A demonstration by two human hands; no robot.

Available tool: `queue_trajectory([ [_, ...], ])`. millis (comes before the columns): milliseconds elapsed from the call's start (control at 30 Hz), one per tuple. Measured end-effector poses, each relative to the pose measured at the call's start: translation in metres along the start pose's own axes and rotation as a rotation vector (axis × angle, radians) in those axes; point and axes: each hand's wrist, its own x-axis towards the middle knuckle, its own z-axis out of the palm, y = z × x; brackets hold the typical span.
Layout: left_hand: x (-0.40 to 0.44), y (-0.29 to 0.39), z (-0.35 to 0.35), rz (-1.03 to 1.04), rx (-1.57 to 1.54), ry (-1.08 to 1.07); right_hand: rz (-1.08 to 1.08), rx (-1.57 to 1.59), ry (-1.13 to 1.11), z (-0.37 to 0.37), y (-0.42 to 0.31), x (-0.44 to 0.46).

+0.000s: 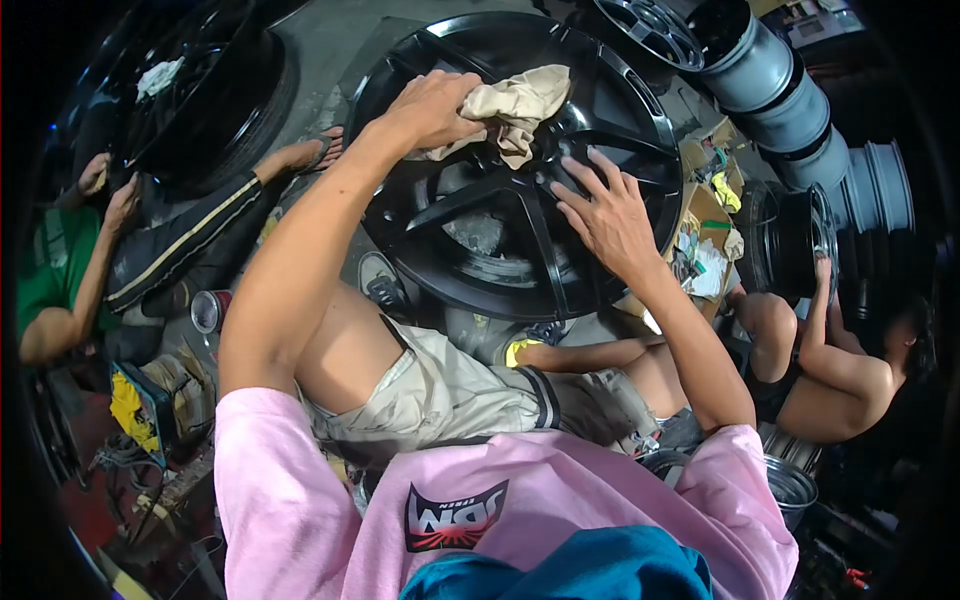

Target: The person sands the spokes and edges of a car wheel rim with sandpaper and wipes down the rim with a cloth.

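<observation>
A large black wheel rim point(536, 235) with broad spokes lies face up in front of my knees. My left hand point(432, 108) is closed around a crumpled beige cloth point(525, 100), which rests on the spokes just above the hub. Fingers spread, my right hand point(607, 212) lies on the rim's face, right of the hub, with nothing in it. The undersides of the left fingers are covered by the cloth.
At left, a co-worker in a green shirt point(55, 255) works at another dark wheel point(215, 110). Another person point(845, 370) sits at right, a hand on a rim point(822, 235). Grey rims point(770, 95) are stacked behind. A cardboard box point(700, 205) holds mixed items.
</observation>
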Motion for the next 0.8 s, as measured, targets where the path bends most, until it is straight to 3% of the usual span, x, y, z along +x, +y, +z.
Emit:
queue_trajectory([
  [133,0.006,0.004,0.002,-0.026,0.059,-0.050,0.099,0.049,-0.015,0.011,-0.013,0.027],
  [367,0.002,0.008,-0.007,-0.002,0.009,-0.061,0.109,0.108,-0.025,0.003,-0.011,-0.005],
  [567,0.002,-0.001,0.008,0.035,0.049,0.020,-0.055,0.306,-0.075,-0.003,0.002,0.004],
  [700,0.003,0.005,-0.003,0.000,0.022,-0.038,-0.070,0.334,-0.154,-0.027,0.010,-0.016],
  [800,-0.002,0.007,-0.006,-0.016,0.014,-0.041,-0.066,0.175,0.019,-0.053,0.016,-0.010],
])
